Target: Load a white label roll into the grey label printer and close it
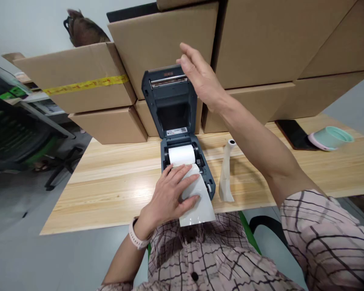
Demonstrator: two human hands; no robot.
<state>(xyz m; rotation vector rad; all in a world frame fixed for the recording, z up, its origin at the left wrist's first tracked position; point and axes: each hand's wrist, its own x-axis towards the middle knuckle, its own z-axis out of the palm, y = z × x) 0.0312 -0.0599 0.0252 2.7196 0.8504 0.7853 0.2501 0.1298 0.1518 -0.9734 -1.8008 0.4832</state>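
Observation:
A dark grey label printer stands on the wooden table with its lid raised. Inside it sits a white label roll, whose strip runs out over the front toward my lap. My left hand lies flat with fingers spread on the strip and the printer's front, just below the roll. At the lid's upper right edge is my right hand, fingers extended, its palm side against the lid. To the printer's right, a narrow roll with a loose pale strip rests on the table.
Cardboard boxes are stacked behind the printer, close to the lid. A black phone and a mint-green cup with a pink rim are on the table at the right. An office chair stands at the far left.

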